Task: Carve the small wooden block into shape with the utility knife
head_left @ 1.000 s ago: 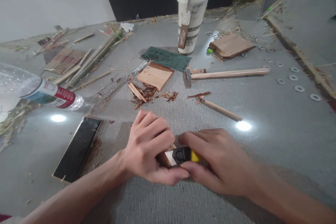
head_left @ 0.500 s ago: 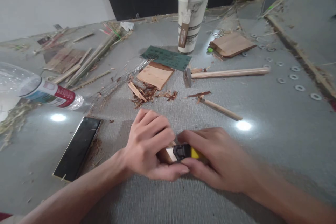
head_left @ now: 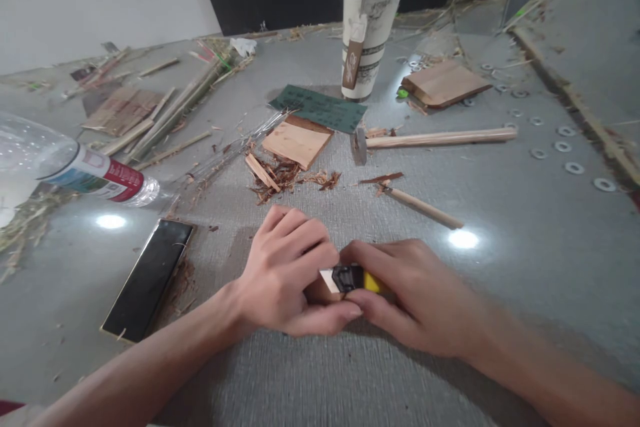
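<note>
Edging slightly forward, both hands [head_left: 420, 293] with cutter [head_left: 350, 278] and wood [head_left: 321, 289]

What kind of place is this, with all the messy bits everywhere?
It looks like a craft or woodworking table: there's a hammer, loose metal washers, and wood shavings beside a cut piece of wood.

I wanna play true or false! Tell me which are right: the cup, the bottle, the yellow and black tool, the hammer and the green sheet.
1. The white cup stands upright. True.
2. The plastic bottle stands upright. False: it lies on its side.
3. The right hand holds the yellow and black tool. True.
4. The left hand holds the hammer. False: the hammer lies on the grey surface.
5. The green sheet is under the cup. False: it lies beside it.
</note>
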The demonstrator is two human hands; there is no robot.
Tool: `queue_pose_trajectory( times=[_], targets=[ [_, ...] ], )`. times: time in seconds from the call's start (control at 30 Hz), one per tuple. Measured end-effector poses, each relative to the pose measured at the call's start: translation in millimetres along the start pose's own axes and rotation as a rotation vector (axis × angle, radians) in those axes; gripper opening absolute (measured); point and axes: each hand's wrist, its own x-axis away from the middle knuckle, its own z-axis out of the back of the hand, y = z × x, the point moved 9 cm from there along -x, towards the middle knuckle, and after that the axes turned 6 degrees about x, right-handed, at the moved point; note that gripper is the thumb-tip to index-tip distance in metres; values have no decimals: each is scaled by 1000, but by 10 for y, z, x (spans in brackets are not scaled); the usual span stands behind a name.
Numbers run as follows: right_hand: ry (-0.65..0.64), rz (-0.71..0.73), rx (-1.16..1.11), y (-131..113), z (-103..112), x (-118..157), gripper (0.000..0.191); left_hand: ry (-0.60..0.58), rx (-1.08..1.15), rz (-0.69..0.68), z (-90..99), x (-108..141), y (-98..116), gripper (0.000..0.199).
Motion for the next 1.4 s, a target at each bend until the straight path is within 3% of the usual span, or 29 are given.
queue_pose_trajectory(
  times=[0.47,0.87,1.4],
  targets=[
    [16,16,32,-10,10,1,36,-12,6,7,-7,3,-7,47],
    [4,-66,108,103,30,6,34,-93,-7,61,-74,-7,-85,41],
    [-58,-152,170,180,14,2,44,-178,-16,122,-165,0,-166,44]
  ],
)
